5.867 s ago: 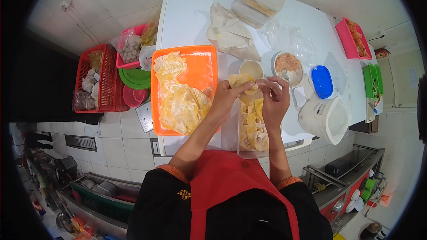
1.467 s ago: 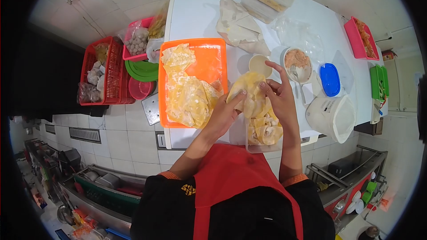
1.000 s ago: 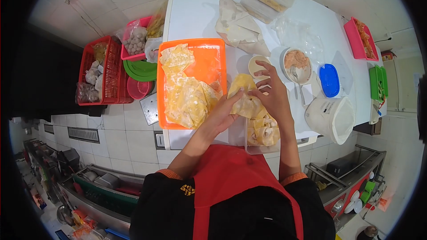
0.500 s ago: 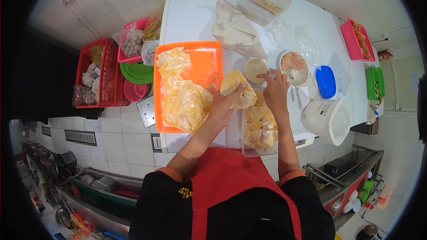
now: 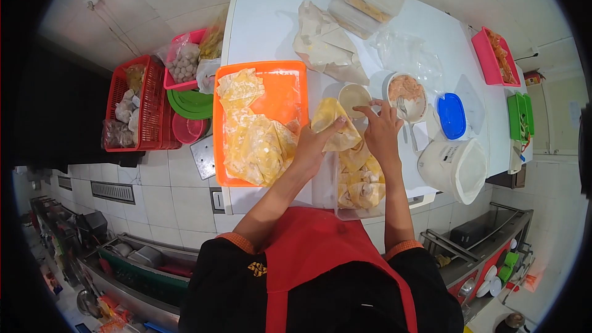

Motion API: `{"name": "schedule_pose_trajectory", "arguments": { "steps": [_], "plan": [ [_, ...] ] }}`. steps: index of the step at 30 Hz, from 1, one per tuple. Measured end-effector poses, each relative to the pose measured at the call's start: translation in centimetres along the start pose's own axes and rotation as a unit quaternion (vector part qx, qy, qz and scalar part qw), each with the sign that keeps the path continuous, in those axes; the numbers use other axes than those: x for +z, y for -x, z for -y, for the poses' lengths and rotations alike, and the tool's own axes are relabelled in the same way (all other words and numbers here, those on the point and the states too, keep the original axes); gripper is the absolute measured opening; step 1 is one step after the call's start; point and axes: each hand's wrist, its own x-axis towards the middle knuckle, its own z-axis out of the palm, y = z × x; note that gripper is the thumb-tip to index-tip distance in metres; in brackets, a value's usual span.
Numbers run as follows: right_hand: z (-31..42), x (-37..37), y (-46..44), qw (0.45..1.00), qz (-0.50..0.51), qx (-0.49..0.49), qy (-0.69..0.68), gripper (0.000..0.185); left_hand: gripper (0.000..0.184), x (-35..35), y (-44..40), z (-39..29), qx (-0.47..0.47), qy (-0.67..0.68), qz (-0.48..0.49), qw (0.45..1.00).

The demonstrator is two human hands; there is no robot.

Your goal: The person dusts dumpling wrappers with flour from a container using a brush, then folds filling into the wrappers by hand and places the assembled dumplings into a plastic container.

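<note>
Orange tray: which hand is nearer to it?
Left. The left hand is just beside the orange tray; the right hand is farther right, past the dough sheet.

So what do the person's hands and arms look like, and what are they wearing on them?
The left hand and right hand are bare, with no gloves or watch showing. The forearms are uncovered too. Above them are short black cloth sleeves ending in orange cuffs that look finely checked. A golden-yellow emblem marks the black cloth by the left sleeve.
</note>
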Motion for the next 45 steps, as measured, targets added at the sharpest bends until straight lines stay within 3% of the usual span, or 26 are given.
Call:
{"name": "schedule_pose_trajectory", "arguments": {
  "steps": [18,21,23,26,29,36,37,39,41,45],
  "plan": [
    [0.1,0.4,0.2,0.999,-0.024,0.01,-0.021,0.05,0.035,-1.1,-0.7,0.8,0.034,-0.094,-0.008,0.995],
    [0.9,-1.2,-0.3,0.997,-0.013,0.024,-0.069,0.052,0.034,-0.7,-0.5,0.5,0.042,-0.107,-0.027,0.993],
    [1.4,-2.5,-0.4,0.981,-0.052,-0.039,-0.182,0.055,0.034,-0.8,-0.6,0.4,0.048,-0.121,-0.02,0.991],
    [2.4,-3.9,-0.1,0.975,-0.032,-0.068,-0.21,0.059,0.034,-0.8,-0.8,0.2,0.059,-0.148,-0.003,0.987],
    [2.1,-3.9,0.1,0.987,-0.007,-0.102,-0.127,0.06,0.035,-0.2,-0.3,-0.2,0.058,-0.151,0.006,0.987],
    [2.1,-3.6,0.1,0.988,0.0,-0.106,-0.115,0.061,0.035,0.0,0.4,-0.3,0.052,-0.203,0.04,0.977],
    [2.1,-3.4,0.2,0.98,-0.028,-0.07,-0.182,0.056,0.035,0.2,0.6,-0.3,0.054,-0.203,0.04,0.977],
    [2.7,-3.6,0.3,0.966,-0.053,-0.04,-0.251,0.052,0.037,0.7,0.8,-0.1,0.068,-0.073,0.009,0.995],
    [3.8,-4.6,1.2,0.833,0.056,0.131,-0.535,0.044,0.037,0.8,0.8,0.2,0.058,-0.027,-0.005,0.998],
    [5.7,-4.1,2.0,0.781,-0.018,0.176,-0.599,0.052,0.036,0.5,0.7,1.0,-0.003,0.105,0.034,0.994]
  ]
}}
